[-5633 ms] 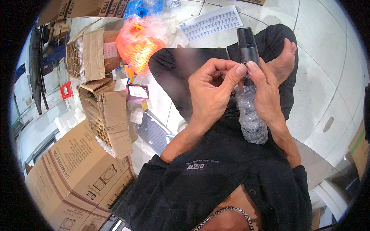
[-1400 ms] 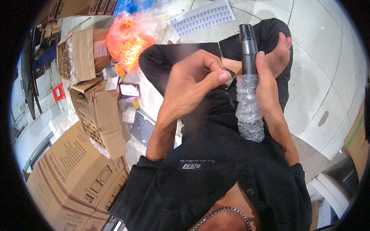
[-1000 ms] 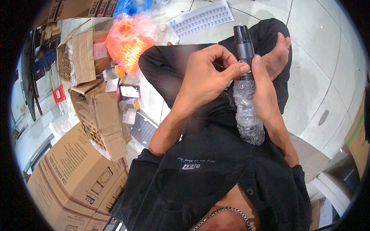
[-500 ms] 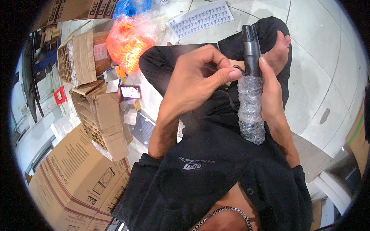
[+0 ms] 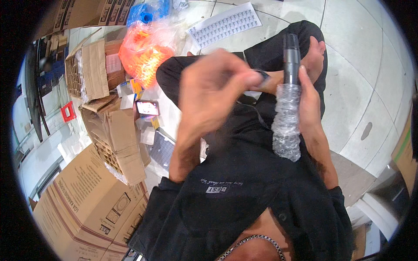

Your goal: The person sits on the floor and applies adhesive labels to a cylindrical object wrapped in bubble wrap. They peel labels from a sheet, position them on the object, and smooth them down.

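Right hand (image 5: 308, 106) against wrapped cylinder (image 5: 288, 106)

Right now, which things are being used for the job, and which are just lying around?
Being used:
Black tube-shaped device, held in the right hand
Clear bubble wrap around its lower part
Small dark piece, blurry, pinched in the left hand

Seemingly just lying around:
White printed sheet
Lit smartphone
Open cardboard box with dividers
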Action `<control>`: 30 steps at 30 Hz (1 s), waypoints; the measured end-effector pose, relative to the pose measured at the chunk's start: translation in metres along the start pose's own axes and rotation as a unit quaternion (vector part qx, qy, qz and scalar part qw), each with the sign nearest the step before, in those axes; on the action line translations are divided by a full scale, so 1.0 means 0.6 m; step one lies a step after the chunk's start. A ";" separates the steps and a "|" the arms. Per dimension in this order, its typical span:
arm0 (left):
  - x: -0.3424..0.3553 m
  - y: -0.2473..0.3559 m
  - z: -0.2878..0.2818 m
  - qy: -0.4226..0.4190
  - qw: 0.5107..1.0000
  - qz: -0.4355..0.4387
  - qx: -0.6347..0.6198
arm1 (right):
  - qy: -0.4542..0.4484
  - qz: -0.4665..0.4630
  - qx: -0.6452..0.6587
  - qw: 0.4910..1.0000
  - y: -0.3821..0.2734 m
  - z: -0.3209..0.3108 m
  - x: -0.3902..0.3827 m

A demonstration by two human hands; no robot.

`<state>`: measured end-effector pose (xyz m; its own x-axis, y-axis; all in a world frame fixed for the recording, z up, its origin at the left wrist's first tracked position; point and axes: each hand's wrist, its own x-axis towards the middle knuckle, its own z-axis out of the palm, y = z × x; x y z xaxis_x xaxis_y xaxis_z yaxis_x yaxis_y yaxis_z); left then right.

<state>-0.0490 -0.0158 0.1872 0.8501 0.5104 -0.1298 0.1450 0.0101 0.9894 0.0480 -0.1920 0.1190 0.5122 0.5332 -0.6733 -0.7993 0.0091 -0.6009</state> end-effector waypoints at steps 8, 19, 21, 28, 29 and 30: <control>0.019 -0.026 -0.003 -0.114 0.988 -0.103 0.011 | -0.113 -0.083 0.004 0.990 -0.005 0.015 -0.002; 0.035 -0.027 0.029 -0.104 0.985 -0.134 0.017 | -0.158 -0.069 -0.078 0.982 -0.021 0.021 -0.012; 0.039 -0.016 0.030 -0.106 0.983 -0.152 0.004 | -0.178 -0.084 -0.110 0.974 -0.018 0.016 -0.011; 0.023 -0.007 0.015 -0.118 0.988 -0.094 0.039 | -0.102 -0.173 -0.163 0.966 -0.017 0.052 -0.020; 0.013 0.001 0.007 -0.128 0.986 -0.097 0.040 | -0.091 -0.179 -0.166 0.965 -0.013 0.053 -0.023; 0.008 0.010 -0.004 -0.138 0.987 -0.083 0.000 | -0.077 -0.140 -0.122 0.980 -0.011 0.046 -0.021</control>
<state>-0.0451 -0.0113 0.1924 0.9200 0.2485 -0.3031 0.2942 0.0731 0.9529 0.0384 -0.1755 0.1431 0.6315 0.6609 -0.4056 -0.5263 -0.0189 -0.8501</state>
